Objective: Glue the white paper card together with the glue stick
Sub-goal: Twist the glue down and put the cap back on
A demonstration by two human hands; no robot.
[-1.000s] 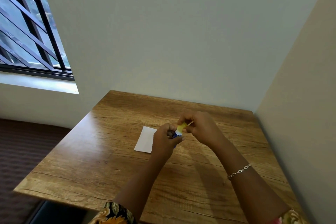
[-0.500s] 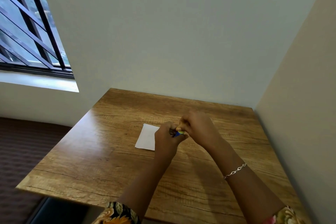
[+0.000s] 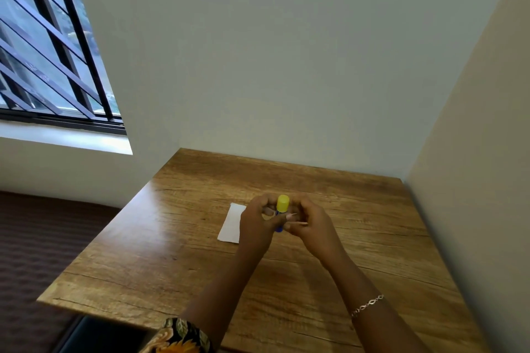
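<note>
Both of your hands close on the glue stick (image 3: 281, 209): your left hand (image 3: 256, 222) wraps its fingers round the blue body, and your right hand (image 3: 311, 223) pinches the same tube from the other side, fingertips pressed together against it. Grip is tight on both sides, no gap showing between fingers and tube.

Glue stick: upright, slightly tilted, yellow cap (image 3: 282, 203) on top and poking above your knuckles. Blue barrel mostly hidden by fingers; only a sliver shows below the cap and at the bottom end. Held above the surface (image 3: 177, 261), not touching it.

White paper card (image 3: 231, 223): lies flat on the surface just left of the glue stick, partly covered by your left hand. Narrow rectangle, long side running away from you.

Bracelet (image 3: 368, 304): thin chain on your right wrist, nearer you than the glue stick.

Patterned sleeve (image 3: 180, 337): on your left arm, nearer still.

Window (image 3: 43, 46): dark bars, far left of the glue stick and above it.
</note>
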